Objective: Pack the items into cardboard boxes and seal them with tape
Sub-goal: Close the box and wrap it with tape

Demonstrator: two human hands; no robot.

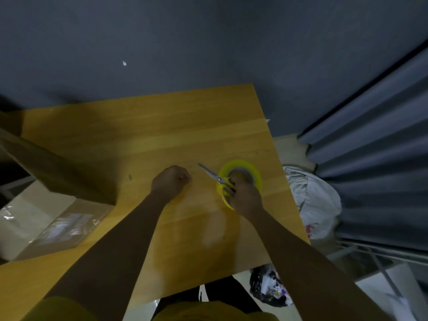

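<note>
A roll of yellow tape lies flat on the wooden table at its right side. My right hand grips the yellow handles of a pair of scissors, whose closed blades point up and left beside the roll. My left hand is curled into a fist on the table, left of the scissors; whether it holds anything is hidden. A cardboard box with a raised flap stands at the table's left edge. A taped cardboard box sits lower, off the table's left side.
A white bag sits on the floor right of the table. A dark bag of scraps lies near the table's front corner. A blue-grey corrugated wall runs along the right. White boards lie at the bottom right.
</note>
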